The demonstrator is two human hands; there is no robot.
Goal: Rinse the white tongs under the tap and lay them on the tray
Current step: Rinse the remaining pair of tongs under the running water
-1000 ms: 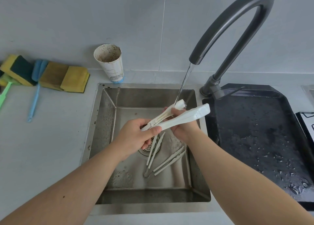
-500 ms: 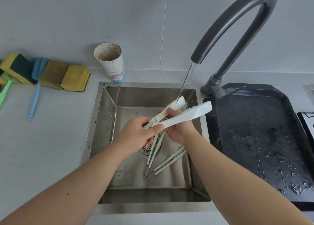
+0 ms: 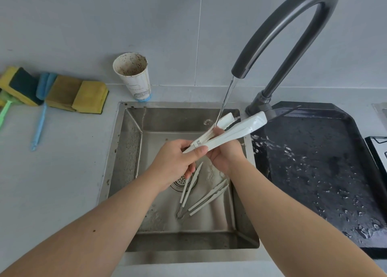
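Over the steel sink (image 3: pixel 129 151) I hold a pair of white tongs (image 3: pixel 236 131), arms spread, tips pointing up and right. My left hand (image 3: pixel 176 163) grips the hinge end. My right hand (image 3: pixel 225 155) reaches from below, fingers between and on the arms. Water runs from the dark curved tap (image 3: pixel 289 36) onto the far arm of the tongs and splashes right. The black tray (image 3: pixel 326 172) lies right of the sink, wet with droplets, with no tongs on it.
Two more pairs of white tongs (image 3: pixel 201 195) lie on the sink floor near the drain. A dirty paper cup (image 3: pixel 134 78) stands behind the sink. Sponges (image 3: pixel 77 95) and a blue brush (image 3: pixel 39 121) lie on the counter at the left.
The tongs and both hands have stayed under the stream with only a slight shift. Water now splashes off the tongs onto the left part of the tray.
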